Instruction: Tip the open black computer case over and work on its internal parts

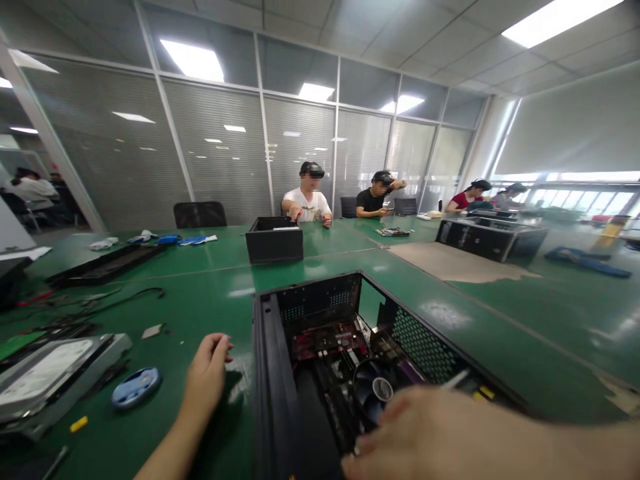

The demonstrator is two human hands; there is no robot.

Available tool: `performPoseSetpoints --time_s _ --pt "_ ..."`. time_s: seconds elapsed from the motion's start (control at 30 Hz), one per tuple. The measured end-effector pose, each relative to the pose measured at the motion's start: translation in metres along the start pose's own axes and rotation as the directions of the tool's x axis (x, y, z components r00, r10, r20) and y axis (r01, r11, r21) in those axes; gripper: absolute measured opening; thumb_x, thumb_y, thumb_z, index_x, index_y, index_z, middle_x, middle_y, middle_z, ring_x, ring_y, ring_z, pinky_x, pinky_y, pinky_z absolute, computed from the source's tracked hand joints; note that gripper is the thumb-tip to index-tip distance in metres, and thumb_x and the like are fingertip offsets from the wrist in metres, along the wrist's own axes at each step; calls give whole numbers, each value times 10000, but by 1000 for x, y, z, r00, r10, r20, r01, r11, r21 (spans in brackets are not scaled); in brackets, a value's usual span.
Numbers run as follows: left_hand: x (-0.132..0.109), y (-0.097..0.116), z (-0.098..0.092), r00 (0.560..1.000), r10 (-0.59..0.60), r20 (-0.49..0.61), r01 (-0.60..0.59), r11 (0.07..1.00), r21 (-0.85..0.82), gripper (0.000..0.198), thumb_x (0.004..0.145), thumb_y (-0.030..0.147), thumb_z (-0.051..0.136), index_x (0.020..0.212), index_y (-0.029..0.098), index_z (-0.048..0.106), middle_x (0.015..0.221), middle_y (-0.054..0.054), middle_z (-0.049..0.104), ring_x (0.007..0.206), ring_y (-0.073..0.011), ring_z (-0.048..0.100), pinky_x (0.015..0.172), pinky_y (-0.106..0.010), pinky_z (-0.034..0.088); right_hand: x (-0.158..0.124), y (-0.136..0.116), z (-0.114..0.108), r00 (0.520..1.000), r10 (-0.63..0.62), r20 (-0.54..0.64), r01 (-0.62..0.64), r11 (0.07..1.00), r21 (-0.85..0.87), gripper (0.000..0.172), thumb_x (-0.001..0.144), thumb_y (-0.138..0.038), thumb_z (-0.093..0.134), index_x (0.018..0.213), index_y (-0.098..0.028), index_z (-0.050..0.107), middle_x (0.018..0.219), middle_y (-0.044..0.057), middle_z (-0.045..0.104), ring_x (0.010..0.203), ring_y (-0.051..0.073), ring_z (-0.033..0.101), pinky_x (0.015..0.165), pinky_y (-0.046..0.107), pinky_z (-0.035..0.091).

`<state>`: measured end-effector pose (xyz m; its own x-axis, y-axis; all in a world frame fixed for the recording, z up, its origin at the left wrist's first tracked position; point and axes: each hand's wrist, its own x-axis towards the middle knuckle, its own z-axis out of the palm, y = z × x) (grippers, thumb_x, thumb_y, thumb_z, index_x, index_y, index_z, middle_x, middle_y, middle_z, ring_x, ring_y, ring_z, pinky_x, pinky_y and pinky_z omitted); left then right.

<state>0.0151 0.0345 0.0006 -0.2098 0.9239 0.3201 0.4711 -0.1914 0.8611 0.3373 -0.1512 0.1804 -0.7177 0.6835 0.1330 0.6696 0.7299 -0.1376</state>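
Note:
An opened black computer case lies on the green table, with a red circuit board and a round cooling fan inside. My left hand rests just left of the case, its fingers curled together; whether anything small is between them does not show. Over the near part of the case, in front of the fan, reaches my right hand. It is blurred, and its fingertips are partly hidden, so what it touches is unclear.
A blue round dish, a hard drive, a yellow piece and cables lie at left. Across the table, a person works at another black case. Brown cardboard and a third case are at right.

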Motion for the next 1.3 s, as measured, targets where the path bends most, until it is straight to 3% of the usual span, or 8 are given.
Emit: performPoseSetpoints --time_s 0.1,0.17,0.4,0.57,0.73,0.9,1.13,1.3 --pt "-3 7 0 999 37 2 -37 999 16 361 860 555 463 905 215 575 814 -1 627 719 -190 603 683 -302 476 39 31 -48 962 238 -131 -244 969 -31 343 937 -478 515 1026 -205 703 863 57 727 758 180 670 664 288 492" --pt "-4 11 -1 999 43 -2 -43 999 14 351 855 546 468 887 213 575 792 1 623 708 -188 594 676 -298 476 70 59 -51 958 272 -93 -281 955 -97 400 889 -525 571 1035 -178 702 925 79 731 821 202 676 713 305 500" --pt "-2 11 0 999 26 42 -26 1000 12 352 841 545 494 865 207 589 791 -5 623 751 -199 601 669 -288 478 120 94 49 864 290 412 -180 942 -285 563 773 -446 670 1224 -111 640 1047 196 714 913 335 700 689 379 538" --pt "0 8 1 996 6 88 -7 1000 15 389 844 572 480 875 202 595 812 -15 635 776 -210 607 690 -300 468 122 101 65 804 267 531 -112 945 -307 666 736 -397 726 1304 -84 575 1032 205 713 890 356 705 649 378 548" --pt "-2 11 1 994 5 108 -5 1000 -4 388 841 572 490 877 200 595 817 -13 627 773 -205 599 695 -295 458 130 115 73 854 244 459 -88 938 -335 623 648 -339 805 1214 -141 636 1063 176 713 952 335 697 710 353 551" --pt "-8 15 1 996 38 77 -36 999 -24 335 856 519 492 838 199 590 770 1 603 736 -188 582 674 -279 447 141 110 73 838 230 494 -25 922 -386 374 682 -225 728 1033 -97 715 975 199 724 899 337 708 706 368 552" --pt "-11 11 4 993 65 99 -64 998 -15 317 898 483 462 807 199 570 721 18 548 698 -173 553 651 -269 424 142 126 53 927 262 268 -152 916 -371 304 729 -96 586 994 -131 730 944 161 734 875 320 711 706 379 542" --pt "-10 11 5 994 46 103 -43 999 -32 311 900 481 468 826 197 570 736 16 552 710 -172 552 671 -275 422 143 136 48 917 328 225 -225 894 -388 320 736 -86 588 1014 -144 736 929 159 737 856 318 711 712 393 540"
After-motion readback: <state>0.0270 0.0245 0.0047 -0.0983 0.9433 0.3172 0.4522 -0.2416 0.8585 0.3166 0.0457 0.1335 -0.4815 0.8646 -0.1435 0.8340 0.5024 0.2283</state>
